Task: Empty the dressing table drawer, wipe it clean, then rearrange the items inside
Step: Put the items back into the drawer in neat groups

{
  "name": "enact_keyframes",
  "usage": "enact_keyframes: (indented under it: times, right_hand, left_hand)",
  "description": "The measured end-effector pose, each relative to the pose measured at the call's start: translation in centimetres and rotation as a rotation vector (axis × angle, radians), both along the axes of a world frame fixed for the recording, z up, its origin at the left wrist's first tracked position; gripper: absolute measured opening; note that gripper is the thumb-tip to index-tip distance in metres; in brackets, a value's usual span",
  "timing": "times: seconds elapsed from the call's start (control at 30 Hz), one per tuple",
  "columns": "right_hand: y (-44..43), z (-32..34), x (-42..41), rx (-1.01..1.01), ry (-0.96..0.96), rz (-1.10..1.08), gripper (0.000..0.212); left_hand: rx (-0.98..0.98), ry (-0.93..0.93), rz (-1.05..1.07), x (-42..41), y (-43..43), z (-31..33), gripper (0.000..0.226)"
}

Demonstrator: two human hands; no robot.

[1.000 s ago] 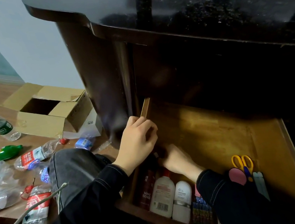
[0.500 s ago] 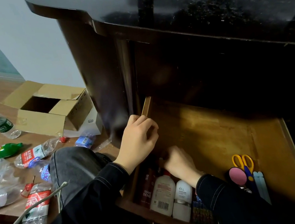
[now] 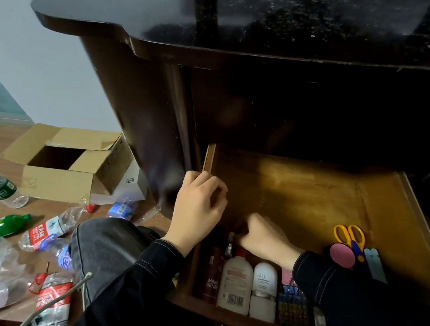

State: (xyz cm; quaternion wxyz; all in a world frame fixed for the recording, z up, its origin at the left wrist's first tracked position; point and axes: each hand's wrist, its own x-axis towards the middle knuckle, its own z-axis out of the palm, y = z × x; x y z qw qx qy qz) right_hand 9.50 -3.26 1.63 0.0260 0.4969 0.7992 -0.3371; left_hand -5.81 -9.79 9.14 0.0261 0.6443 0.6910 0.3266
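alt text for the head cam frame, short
A person's left hand grips the left wall of an open wooden drawer while the right hand reaches among bottles at its front-left corner. Yellow-handled scissors lie front-right; plastic bottles and a cardboard box litter the floor.

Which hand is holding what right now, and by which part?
The left hand grips the drawer's left side wall by its top edge. The right hand is down among the bottles; whether it holds anything cannot be told.
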Motion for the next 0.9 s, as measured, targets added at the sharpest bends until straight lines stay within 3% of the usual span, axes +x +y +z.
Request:
enact_keyframes:
  times: [0.23, 0.47, 0.57, 0.7, 0.8, 0.9]
  right_hand:
    - [0.2, 4.2, 4.8, -0.035, 0.116, 0.064, 0.009]
    - [-2.0, 11.1, 12.9, 0.071, 0.287, 0.012, 0.008]
    - [-4.6, 12.5, 17.1, 0.110, 0.254, 0.037, 0.010]
    - [-8.5, 11.9, 21.0, 0.057, 0.138, 0.188, 0.044]
    - [-10.1, 10.2, 22.2, 0.194, -0.060, 0.349, 0.048]
    - [-10.8, 9.2, 22.8, 0.360, -0.004, 0.341, 0.043]
  left_hand:
    - [-0.052, -0.033, -0.085, 0.4, -1.4, 1.5, 0.011]
    - [-0.118, -0.012, -0.373, 3.0, -5.2, 3.9, 0.011]
    - [-0.170, 0.029, -0.486, 4.4, -7.7, 3.8, 0.027]
    - [-0.303, 0.078, -0.624, 5.9, -10.6, 2.1, 0.047]
    - [-0.247, 0.145, -0.640, 6.7, -11.3, 0.9, 0.039]
    - [-0.178, 0.124, -0.648, 7.0, -11.5, 0.4, 0.033]
